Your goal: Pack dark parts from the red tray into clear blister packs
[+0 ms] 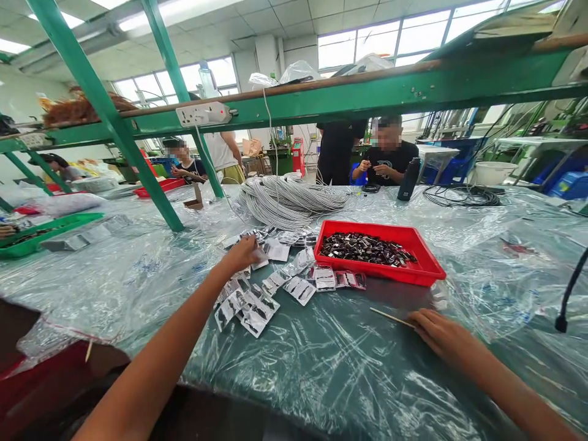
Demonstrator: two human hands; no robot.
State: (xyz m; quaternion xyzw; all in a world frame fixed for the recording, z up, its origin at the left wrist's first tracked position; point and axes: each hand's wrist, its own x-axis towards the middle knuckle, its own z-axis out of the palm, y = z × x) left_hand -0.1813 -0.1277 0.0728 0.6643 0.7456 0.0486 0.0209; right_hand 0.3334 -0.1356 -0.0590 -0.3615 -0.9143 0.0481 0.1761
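My left hand (pixel 243 252) reaches into a scattered pile of small flat silver-white packets (pixel 257 309) with dark marks. Its fingers are closed at the edge of one packet (pixel 260 260); the fingertips are partly hidden. My right hand (pixel 434 329) rests low over the table at the right, its fingers closed on a thin wooden stick (pixel 390 316) that points left. Behind the packets, a red tray (pixel 429 260) holds a heap of small dark metallic parts (pixel 367 248). A few packets lie against the tray's front wall.
A large coil of grey cable (pixel 289 202) lies behind the packets. A dark bottle (pixel 408 179) and black cable coil (pixel 462 196) stand farther back. A green shelf frame (pixel 321 110) with a power strip (pixel 206 114) crosses above the plastic-covered table (pixel 321 367). Other people sit across and left.
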